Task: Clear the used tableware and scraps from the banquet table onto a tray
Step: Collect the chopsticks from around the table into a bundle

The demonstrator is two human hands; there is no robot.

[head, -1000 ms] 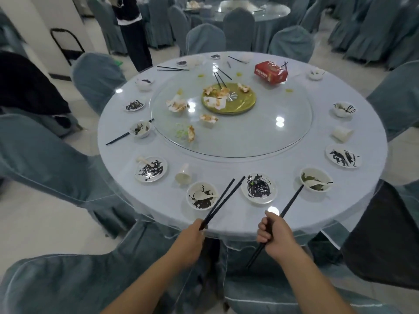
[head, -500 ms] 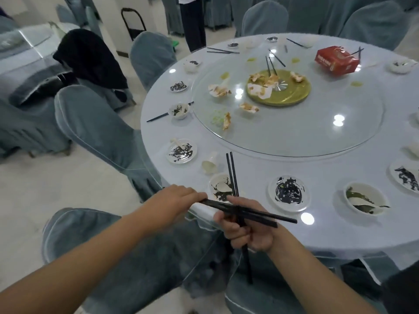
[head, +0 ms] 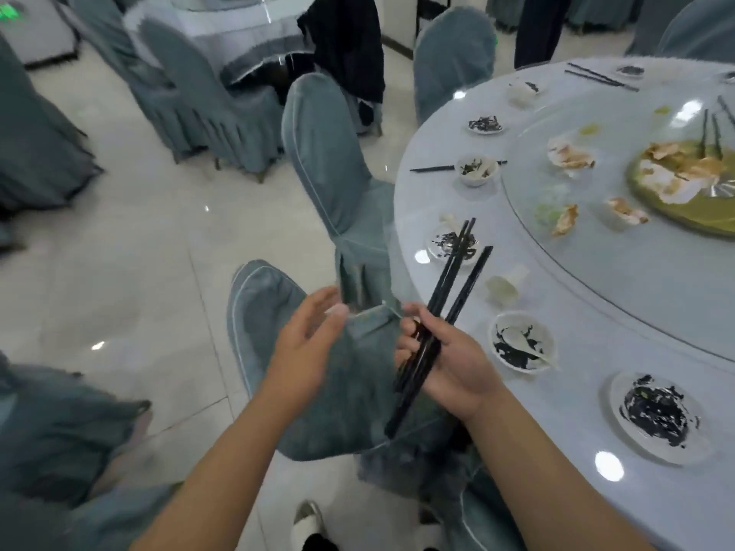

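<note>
Head view: the right hand, at about 5 o'clock in the frame, clasps a bundle of black chopsticks, their tips slanting toward 1 o'clock over the rim of the banquet table, which fills the 3 o'clock side. The left hand, at 7 o'clock, is spread and empty, near the bundle. The step appears to be gathering chopsticks. A soiled bowl and smeared plate wait uncleared. No tray shows, so the next move calls for finding one

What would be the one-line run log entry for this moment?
right hand: grips chopsticks | left hand: open, empty | table: bowls, plates uncleared
</note>
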